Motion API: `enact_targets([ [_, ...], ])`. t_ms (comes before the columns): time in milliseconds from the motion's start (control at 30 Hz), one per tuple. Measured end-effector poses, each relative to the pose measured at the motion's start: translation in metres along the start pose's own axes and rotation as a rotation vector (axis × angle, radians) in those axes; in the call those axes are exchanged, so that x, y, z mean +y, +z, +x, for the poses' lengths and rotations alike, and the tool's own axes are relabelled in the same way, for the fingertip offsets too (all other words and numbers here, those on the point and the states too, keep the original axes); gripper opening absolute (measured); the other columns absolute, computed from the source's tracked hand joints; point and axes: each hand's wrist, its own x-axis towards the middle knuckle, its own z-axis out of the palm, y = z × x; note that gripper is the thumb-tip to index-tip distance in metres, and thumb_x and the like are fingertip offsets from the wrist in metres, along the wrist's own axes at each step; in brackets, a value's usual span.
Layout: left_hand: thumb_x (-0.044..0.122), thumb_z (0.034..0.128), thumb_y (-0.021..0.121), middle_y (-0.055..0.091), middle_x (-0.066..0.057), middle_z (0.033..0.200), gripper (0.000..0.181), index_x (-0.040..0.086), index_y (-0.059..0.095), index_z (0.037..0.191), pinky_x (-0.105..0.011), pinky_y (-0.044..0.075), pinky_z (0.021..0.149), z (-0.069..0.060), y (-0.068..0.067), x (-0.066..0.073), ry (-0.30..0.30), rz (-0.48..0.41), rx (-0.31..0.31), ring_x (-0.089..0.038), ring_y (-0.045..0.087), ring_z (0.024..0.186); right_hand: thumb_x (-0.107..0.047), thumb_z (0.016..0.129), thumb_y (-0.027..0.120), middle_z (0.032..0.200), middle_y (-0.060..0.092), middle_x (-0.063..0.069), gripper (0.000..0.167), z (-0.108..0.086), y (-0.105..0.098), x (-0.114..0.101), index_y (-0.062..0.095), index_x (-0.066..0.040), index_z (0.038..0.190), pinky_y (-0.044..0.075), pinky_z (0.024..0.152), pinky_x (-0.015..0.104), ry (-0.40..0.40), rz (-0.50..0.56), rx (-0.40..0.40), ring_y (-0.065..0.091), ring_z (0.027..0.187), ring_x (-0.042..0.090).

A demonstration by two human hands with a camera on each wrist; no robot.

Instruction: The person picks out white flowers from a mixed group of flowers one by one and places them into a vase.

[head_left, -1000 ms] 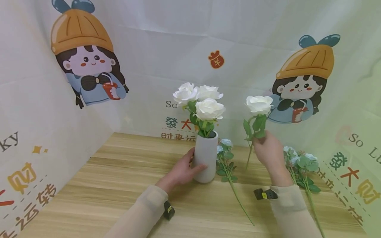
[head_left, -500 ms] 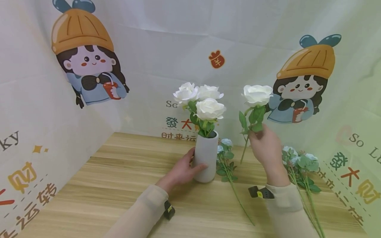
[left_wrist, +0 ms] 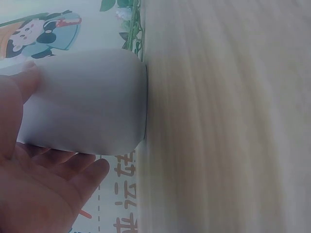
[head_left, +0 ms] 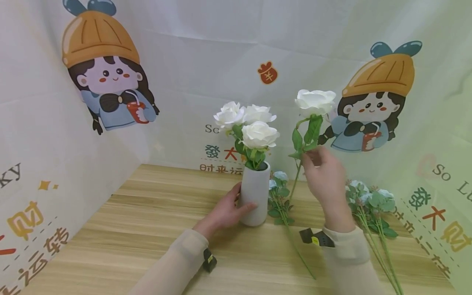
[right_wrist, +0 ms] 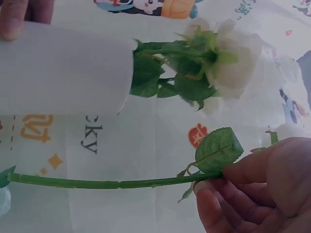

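Note:
A white vase (head_left: pixel 254 196) stands upright on the wooden table, holding several white roses (head_left: pixel 260 135) with green leaves. My left hand (head_left: pixel 228 209) grips the vase low on its left side, thumb across the front and fingers behind; the left wrist view shows the vase (left_wrist: pixel 92 102) between thumb and fingers. To the right of the vase, my right hand (head_left: pixel 324 176) pinches the stem of a single white rose (head_left: pixel 315 102) just below its leaves. In the right wrist view the rose stem (right_wrist: pixel 121 184) hangs free of the vase, its lower end bare.
A pale blue flower spray (head_left: pixel 282 196) lies on the table (head_left: pixel 121 229) just right of the vase. More blue sprays (head_left: pixel 381 200) lie farther right, their long stems running toward the front. A printed cloth (head_left: pixel 184 69) hangs behind and at both sides.
My right hand has raised the single rose and brought it a little left, closer to the vase. My left hand and the vase stay in place.

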Motion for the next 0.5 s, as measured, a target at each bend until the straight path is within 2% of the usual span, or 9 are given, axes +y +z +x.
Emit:
enact_targets([
  [67,0.047,0.1045,0.074,0.044,-0.025,0.171,0.091,0.009,0.029,0.173,-0.062,0.043,0.129,0.0,0.0,0.0,-0.001,-0.001,0.0,-0.045,0.047,0.157,-0.024,0.112,0.061,0.121,0.08,0.021,0.028,-0.002,0.001,-0.004,0.072,-0.003,0.127,0.062,0.093,0.053,-0.021,0.023,0.027,0.078,0.099,0.039],
  [167,0.047,0.1045,0.074,0.044,-0.025,0.172,0.091,0.009,0.029,0.173,-0.062,0.043,0.129,-0.001,0.0,0.0,-0.005,0.0,-0.003,-0.045,0.047,0.157,-0.022,0.112,0.062,0.116,0.081,0.018,0.027,-0.004,0.002,-0.009,0.072,-0.003,0.126,0.063,0.083,0.034,-0.053,0.066,0.075,0.078,0.095,0.03],
  [300,0.047,0.1044,0.074,0.044,-0.025,0.172,0.091,0.01,0.029,0.173,-0.062,0.043,0.129,-0.001,-0.001,0.0,-0.007,-0.001,-0.004,-0.045,0.047,0.157,-0.017,0.11,0.064,0.111,0.082,0.017,0.023,-0.006,0.003,-0.013,0.073,-0.001,0.124,0.056,0.071,0.01,-0.123,0.157,0.158,0.073,0.079,0.0],
  [400,0.047,0.1042,0.075,0.044,-0.024,0.172,0.091,0.01,0.029,0.173,-0.062,0.043,0.129,-0.001,-0.001,0.0,-0.011,-0.002,-0.003,-0.044,0.047,0.157,-0.011,0.109,0.066,0.114,0.081,0.019,0.02,-0.008,0.005,-0.015,0.073,0.003,0.122,0.055,0.069,0.006,-0.214,0.227,0.237,0.065,0.076,-0.019],
  [500,0.047,0.104,0.075,0.044,-0.024,0.172,0.091,0.01,0.029,0.173,-0.062,0.042,0.129,-0.001,-0.001,-0.001,-0.014,-0.005,-0.001,-0.044,0.047,0.157,-0.006,0.108,0.067,0.119,0.08,0.022,0.019,-0.009,0.006,-0.017,0.072,0.008,0.12,0.058,0.074,0.007,-0.315,0.29,0.3,0.065,0.085,-0.022],
])
